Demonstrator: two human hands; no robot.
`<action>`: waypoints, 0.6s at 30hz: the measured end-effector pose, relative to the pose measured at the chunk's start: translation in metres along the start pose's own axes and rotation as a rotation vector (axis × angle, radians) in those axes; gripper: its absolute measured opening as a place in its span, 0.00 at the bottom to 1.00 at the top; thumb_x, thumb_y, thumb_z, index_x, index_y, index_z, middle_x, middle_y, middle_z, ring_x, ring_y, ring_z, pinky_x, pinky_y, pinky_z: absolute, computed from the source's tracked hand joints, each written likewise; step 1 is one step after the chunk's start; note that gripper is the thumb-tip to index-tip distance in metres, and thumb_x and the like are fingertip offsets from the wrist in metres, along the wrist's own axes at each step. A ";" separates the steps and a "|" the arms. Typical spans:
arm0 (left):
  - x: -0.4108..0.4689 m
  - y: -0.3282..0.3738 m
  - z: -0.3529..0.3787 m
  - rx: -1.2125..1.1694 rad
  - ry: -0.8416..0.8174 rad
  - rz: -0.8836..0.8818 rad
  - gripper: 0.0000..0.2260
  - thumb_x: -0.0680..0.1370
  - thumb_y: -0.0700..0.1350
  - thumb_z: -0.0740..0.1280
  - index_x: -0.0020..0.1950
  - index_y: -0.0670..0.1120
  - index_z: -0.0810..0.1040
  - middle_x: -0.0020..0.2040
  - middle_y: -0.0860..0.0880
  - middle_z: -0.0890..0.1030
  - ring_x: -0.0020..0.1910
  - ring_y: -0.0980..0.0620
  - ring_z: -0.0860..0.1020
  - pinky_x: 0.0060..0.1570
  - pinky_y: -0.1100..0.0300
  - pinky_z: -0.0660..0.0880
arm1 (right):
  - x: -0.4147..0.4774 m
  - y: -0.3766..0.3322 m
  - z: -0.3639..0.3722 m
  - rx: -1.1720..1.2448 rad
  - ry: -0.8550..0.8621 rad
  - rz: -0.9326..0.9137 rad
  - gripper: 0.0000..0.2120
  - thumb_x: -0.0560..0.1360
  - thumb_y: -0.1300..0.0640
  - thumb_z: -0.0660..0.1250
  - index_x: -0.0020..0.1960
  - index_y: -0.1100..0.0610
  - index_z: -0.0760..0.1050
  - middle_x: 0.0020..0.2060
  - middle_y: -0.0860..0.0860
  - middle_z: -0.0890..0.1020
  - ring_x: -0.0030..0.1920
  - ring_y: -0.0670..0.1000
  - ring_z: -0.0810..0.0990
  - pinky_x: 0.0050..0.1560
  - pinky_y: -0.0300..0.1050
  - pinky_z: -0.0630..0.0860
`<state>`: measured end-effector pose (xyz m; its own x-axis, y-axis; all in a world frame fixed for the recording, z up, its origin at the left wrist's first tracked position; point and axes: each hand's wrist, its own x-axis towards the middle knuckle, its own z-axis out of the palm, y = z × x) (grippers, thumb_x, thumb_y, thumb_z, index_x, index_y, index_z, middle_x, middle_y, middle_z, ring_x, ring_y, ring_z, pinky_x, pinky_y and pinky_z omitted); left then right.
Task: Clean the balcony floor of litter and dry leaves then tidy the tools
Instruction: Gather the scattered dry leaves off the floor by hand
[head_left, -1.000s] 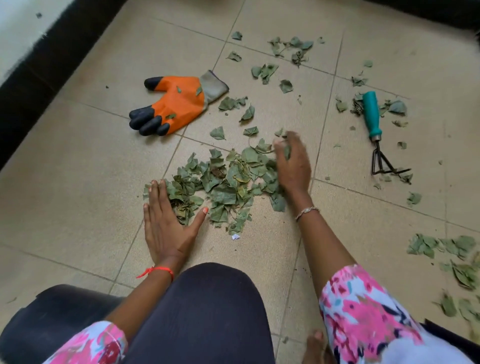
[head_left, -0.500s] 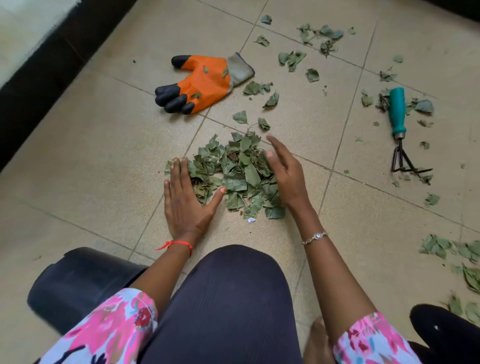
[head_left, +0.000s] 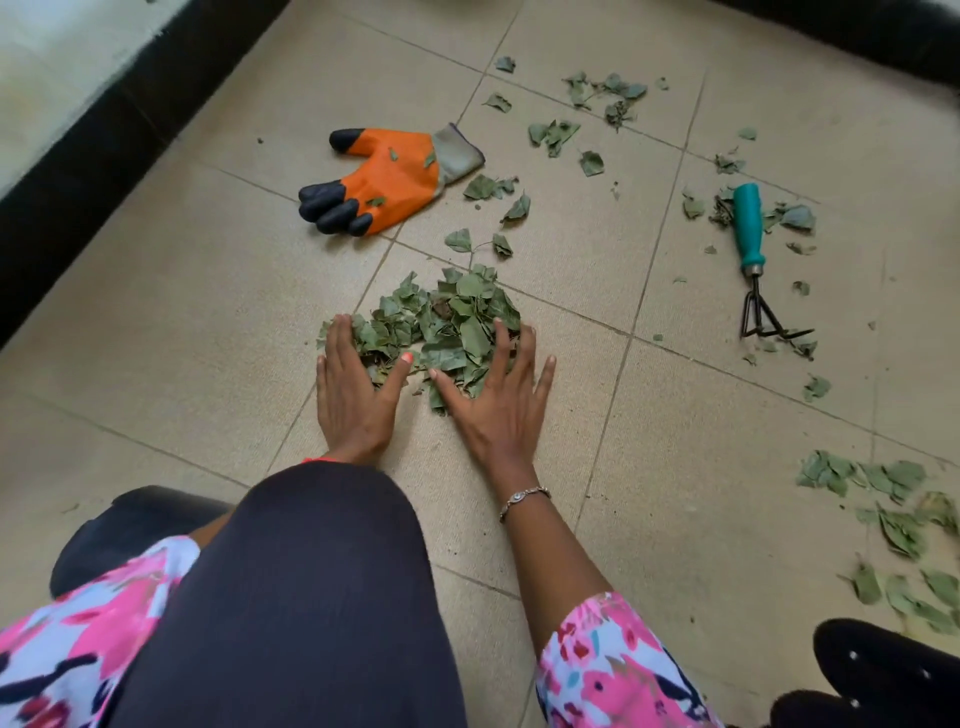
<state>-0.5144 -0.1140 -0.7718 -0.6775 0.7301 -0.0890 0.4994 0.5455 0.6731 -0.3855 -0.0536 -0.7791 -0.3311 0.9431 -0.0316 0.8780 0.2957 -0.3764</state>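
A heap of dry green leaves (head_left: 447, 317) lies on the beige tiled floor (head_left: 208, 322) in front of my knee. My left hand (head_left: 353, 395) rests flat on the floor with its straight fingers against the heap's left edge. My right hand (head_left: 498, 400) lies flat with spread fingers over the heap's near right side. An orange glove with black fingertips (head_left: 387, 179) lies beyond the heap. A small hand rake with a teal handle (head_left: 750, 249) lies to the right, prongs toward me.
Loose leaves are scattered beyond the glove (head_left: 602, 98) and around the rake. More leaves (head_left: 893, 519) lie at the right edge. A black skirting (head_left: 104, 156) runs along the left wall. A dark object (head_left: 130, 525) sits by my left knee, another (head_left: 883, 675) at bottom right.
My right hand swept the leaves leftward and toward me, then laid flat on the heap's near side. The heap is tighter. My left hand stayed at the heap's left edge.
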 end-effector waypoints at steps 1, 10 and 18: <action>0.002 0.001 0.001 0.035 -0.014 0.024 0.43 0.70 0.70 0.49 0.77 0.46 0.46 0.78 0.49 0.48 0.76 0.54 0.47 0.72 0.59 0.41 | 0.002 0.000 0.001 -0.015 -0.008 -0.001 0.43 0.71 0.27 0.50 0.76 0.49 0.41 0.76 0.56 0.45 0.76 0.52 0.43 0.73 0.55 0.34; 0.060 0.042 0.032 -0.016 -0.003 0.111 0.32 0.78 0.60 0.55 0.76 0.45 0.52 0.77 0.44 0.56 0.75 0.48 0.56 0.74 0.50 0.54 | 0.040 -0.006 0.001 0.148 0.124 0.016 0.34 0.76 0.34 0.52 0.75 0.52 0.52 0.75 0.55 0.55 0.75 0.52 0.53 0.76 0.55 0.45; 0.081 0.038 0.026 -0.137 -0.271 0.205 0.29 0.78 0.56 0.58 0.74 0.45 0.57 0.73 0.45 0.60 0.71 0.48 0.60 0.72 0.45 0.57 | 0.036 0.000 -0.002 0.469 0.199 -0.050 0.35 0.72 0.37 0.58 0.72 0.55 0.60 0.73 0.51 0.62 0.74 0.47 0.57 0.75 0.56 0.51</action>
<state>-0.5369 -0.0234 -0.7724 -0.3936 0.9113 -0.1208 0.5205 0.3293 0.7878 -0.3973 -0.0192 -0.7785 -0.2567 0.9537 0.1567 0.5981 0.2841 -0.7494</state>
